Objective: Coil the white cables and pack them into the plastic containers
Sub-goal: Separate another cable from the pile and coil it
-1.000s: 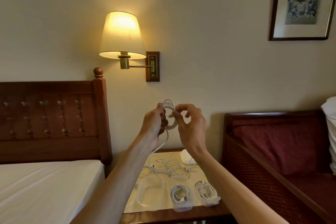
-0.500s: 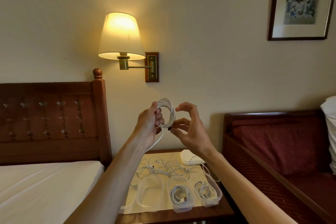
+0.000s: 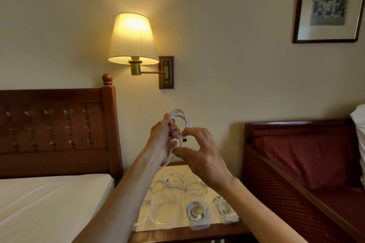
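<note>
The left hand (image 3: 165,138) grips the white cable coil (image 3: 186,121), its loop upright, while the half-open right hand (image 3: 203,158) at the coil's 4 o'clock brackets the loose plug (image 3: 184,140) between forefinger and thumb, contact unconfirmed, and the empty container (image 3: 166,209) lies at 6 o'clock.

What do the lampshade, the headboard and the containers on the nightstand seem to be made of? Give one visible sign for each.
Lampshade: probably fabric or paper, matt; the light glows through it.
Headboard: reddish-brown wood with a varnished sheen; carved cut-outs and a turned knob.
Containers: clear plastic, likely; the coiled cables inside show through the walls.
</note>
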